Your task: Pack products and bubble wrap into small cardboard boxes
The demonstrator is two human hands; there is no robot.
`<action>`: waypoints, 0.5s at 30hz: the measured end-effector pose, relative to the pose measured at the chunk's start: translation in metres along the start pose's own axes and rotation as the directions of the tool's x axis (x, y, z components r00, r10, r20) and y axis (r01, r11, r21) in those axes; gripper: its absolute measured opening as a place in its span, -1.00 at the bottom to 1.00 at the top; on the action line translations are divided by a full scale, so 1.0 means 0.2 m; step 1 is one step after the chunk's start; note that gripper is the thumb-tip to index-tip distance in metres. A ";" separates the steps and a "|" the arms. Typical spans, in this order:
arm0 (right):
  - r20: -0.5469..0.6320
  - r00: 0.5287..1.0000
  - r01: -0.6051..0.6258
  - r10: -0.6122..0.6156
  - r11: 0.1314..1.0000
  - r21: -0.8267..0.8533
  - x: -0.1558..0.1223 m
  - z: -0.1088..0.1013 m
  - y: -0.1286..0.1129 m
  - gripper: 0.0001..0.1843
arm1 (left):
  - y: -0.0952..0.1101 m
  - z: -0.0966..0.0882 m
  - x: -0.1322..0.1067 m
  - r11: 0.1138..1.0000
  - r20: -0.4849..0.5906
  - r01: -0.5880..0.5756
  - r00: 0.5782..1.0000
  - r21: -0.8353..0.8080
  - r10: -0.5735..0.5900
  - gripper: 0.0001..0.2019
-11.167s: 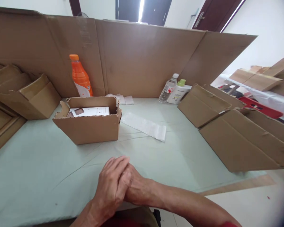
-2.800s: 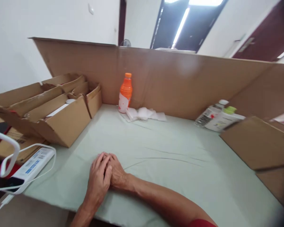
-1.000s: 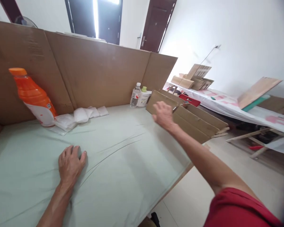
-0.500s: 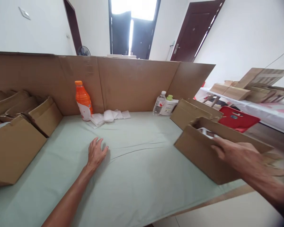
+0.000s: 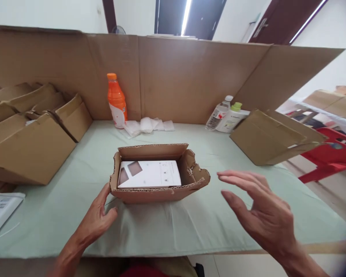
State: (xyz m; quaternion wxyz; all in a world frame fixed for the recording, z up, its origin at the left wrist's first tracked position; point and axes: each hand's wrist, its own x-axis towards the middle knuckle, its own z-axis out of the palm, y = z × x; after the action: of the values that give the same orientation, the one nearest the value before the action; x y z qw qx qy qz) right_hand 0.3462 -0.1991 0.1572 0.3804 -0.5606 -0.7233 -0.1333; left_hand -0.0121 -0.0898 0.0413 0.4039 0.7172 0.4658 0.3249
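Observation:
An open-topped cardboard box (image 5: 150,195) with torn rims sits on the cloth-covered table in front of me. Inside it lies a white printed carton (image 5: 154,175) with grey window-like shapes on one end. My left hand (image 5: 96,219) is at the box's left end, its fingertips touching the corner and partly hidden there, thumb held apart. To the right of the box, a short gap away, my right hand (image 5: 259,209) hovers with thumb and fingers spread, holding nothing.
Cardboard boxes (image 5: 31,150) crowd the left, above a white power strip (image 5: 4,211). An orange bottle (image 5: 117,102), clear plastic packets (image 5: 150,126), a water bottle (image 5: 219,113) and a white bottle (image 5: 232,119) stand or lie before a cardboard screen (image 5: 190,80). Another box (image 5: 268,134) sits right.
The cardboard box with the white carton has moved from the right to the middle in front of me. My right hand has let go of it; my left hand has come to its left end.

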 end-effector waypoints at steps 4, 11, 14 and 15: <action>0.237 0.916 -0.354 0.324 0.930 0.095 -0.23 0.16 0.13 -0.62 | -0.03 0.03 -0.06 0.997 -0.053 0.072 0.996 -0.038 -0.074 -0.37; 0.511 0.763 -0.534 0.395 0.831 0.156 -0.26 0.54 0.09 -0.69 | 0.03 0.16 0.11 0.982 -0.133 0.123 0.981 -0.141 -0.142 -0.50; 0.460 0.783 -0.542 0.418 0.822 0.176 -0.13 0.69 0.11 -0.72 | 0.00 0.12 0.28 0.981 -0.198 0.118 0.969 -0.157 -0.148 -0.56; 0.452 0.789 -0.539 0.416 0.822 0.183 -0.09 0.74 0.13 -0.73 | -0.01 0.11 0.34 0.981 -0.222 0.111 0.964 -0.161 -0.145 -0.56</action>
State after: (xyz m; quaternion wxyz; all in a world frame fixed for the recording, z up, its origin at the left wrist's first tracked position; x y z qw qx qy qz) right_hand 0.3111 -0.1112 0.0389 0.3299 -0.6769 -0.6282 0.1958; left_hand 0.0290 -0.0314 0.0351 0.4185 0.6108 0.5301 0.4132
